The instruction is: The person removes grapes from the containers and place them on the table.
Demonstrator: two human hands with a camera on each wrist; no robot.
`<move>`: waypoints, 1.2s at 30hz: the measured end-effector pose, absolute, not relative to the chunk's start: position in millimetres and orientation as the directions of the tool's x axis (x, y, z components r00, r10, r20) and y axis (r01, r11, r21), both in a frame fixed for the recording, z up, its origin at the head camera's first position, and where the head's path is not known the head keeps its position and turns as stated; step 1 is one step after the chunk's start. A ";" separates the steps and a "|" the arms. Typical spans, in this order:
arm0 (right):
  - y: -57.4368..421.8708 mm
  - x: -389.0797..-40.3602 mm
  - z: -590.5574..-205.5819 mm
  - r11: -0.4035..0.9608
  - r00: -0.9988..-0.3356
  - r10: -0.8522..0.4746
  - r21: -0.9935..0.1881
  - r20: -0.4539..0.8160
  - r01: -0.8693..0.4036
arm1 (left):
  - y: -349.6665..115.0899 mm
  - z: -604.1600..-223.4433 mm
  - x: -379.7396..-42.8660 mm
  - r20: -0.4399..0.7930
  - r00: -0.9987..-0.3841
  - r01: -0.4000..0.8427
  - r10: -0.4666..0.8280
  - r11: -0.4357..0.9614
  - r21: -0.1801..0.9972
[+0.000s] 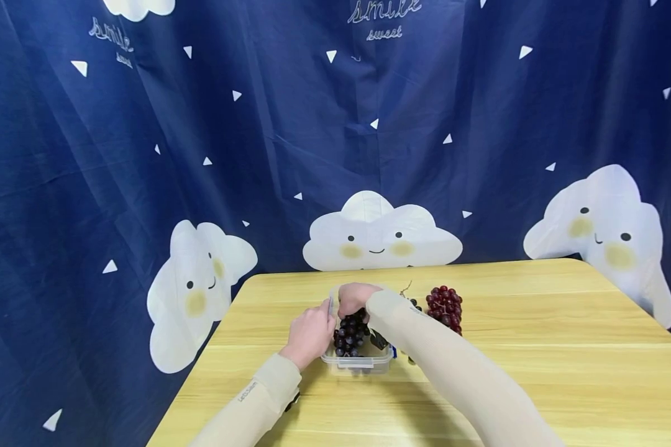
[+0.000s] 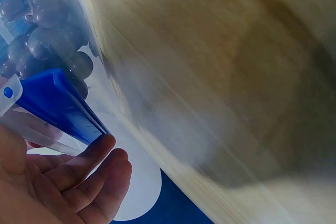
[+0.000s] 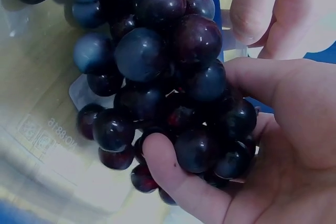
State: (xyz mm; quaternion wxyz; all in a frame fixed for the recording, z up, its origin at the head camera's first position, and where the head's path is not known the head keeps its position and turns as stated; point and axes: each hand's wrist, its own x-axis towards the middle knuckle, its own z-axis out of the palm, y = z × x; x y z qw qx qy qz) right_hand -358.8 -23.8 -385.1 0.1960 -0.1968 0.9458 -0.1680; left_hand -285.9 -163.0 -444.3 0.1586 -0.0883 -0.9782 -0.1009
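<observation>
A clear plastic container (image 1: 363,362) stands on the table with a bunch of dark grapes (image 1: 349,338) inside it. My left hand (image 1: 310,332) holds the container's left side; in the left wrist view its fingertips touch a blue latch (image 2: 58,103). My right hand (image 1: 355,298) reaches in from the far side. Up close in the right wrist view, the right hand's thumb and fingers curl round one end of the grape bunch (image 3: 152,56). Moulded lettering shows on the container's clear floor (image 3: 42,129).
To the right of the container lies a bunch of red grapes (image 1: 444,307). Other dark grapes (image 1: 415,303) with a stem show partly behind my right sleeve (image 1: 442,354). Beyond the wooden table (image 1: 537,323) hangs a blue curtain (image 1: 291,124) with clouds.
</observation>
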 end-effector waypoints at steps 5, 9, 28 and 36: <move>-22.3 -355.3 -383.3 0.856 -0.855 -0.440 -0.417 -0.275 -0.306 | -163.6 -445.0 -285.9 0.343 -0.928 0.214 0.146 0.962 0.170; -21.8 -351.8 -382.0 0.850 -0.855 -0.446 -0.423 -0.264 -0.313 | -164.1 -445.2 -284.4 0.339 -0.929 0.216 0.148 0.961 0.172; -17.6 -335.7 -363.5 0.799 -0.823 -0.556 -0.344 -0.115 -0.493 | -164.2 -443.7 -284.0 0.332 -0.931 0.213 0.151 0.964 0.158; -12.0 -328.2 -354.5 0.764 -0.794 -0.607 -0.271 0.005 -0.586 | -164.5 -443.9 -283.7 0.333 -0.931 0.208 0.147 0.966 0.156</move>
